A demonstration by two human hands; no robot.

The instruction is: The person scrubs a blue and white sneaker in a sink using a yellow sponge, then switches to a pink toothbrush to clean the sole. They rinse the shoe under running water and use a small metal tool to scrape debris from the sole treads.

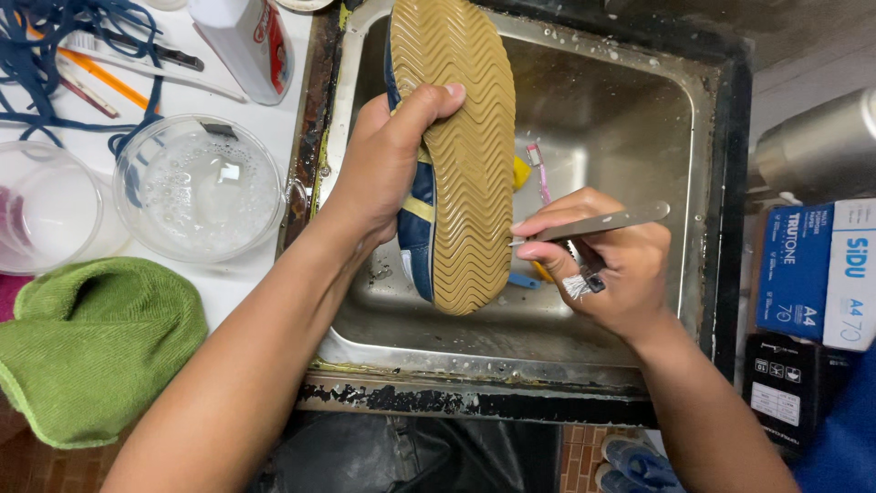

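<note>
At the far left a clear plastic cup (41, 215) stands on the white counter, with a folded green cloth (91, 342) just below it and a tangle of dark blue laces (55, 36) above. Beside the cup sits a clear bowl of soapy water (201, 187), and behind it a white bottle (246, 41) lies tilted. The left hand (388, 164) is closed around the side of a navy shoe (452, 155), thumb pressed on the edge of its tan ridged sole, holding it sole-up over the steel sink (639, 119). To the right of the shoe, the right hand (616, 274) pinches a pair of metal tweezers (593, 224) between thumb and fingers, their tip touching or almost touching the sole's edge; the same hand also seems to grip a small brush (579, 278), though that part is hard to make out. A pink toothbrush (538, 173) lies in the basin behind. At the far right stands a blue and white box (821, 274).
</note>
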